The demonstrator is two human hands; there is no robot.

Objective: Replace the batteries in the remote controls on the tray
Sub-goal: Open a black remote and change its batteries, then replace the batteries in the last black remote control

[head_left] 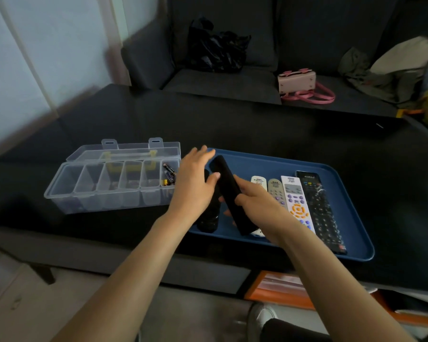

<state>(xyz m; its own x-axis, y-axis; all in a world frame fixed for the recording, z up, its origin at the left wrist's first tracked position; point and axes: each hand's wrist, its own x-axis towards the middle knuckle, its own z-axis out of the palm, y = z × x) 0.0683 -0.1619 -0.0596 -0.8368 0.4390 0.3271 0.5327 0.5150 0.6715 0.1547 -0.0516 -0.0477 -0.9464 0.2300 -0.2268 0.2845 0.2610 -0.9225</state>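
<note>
Head view: my right hand [255, 201] grips a black remote [229, 191] above the blue tray [356, 253]; my left hand [195, 183] rests on it, fingers straight, thumb touching.

I see two bare forearms reaching in from the bottom edge, no sleeves showing on either one. My left hand [194, 183] and right hand [256, 202] carry no gloves, rings, watch or bands that I can make out. The nails are short and plain. Low in view sits a pale shoe [261, 317] beside a dark trouser leg [289, 332].
</note>
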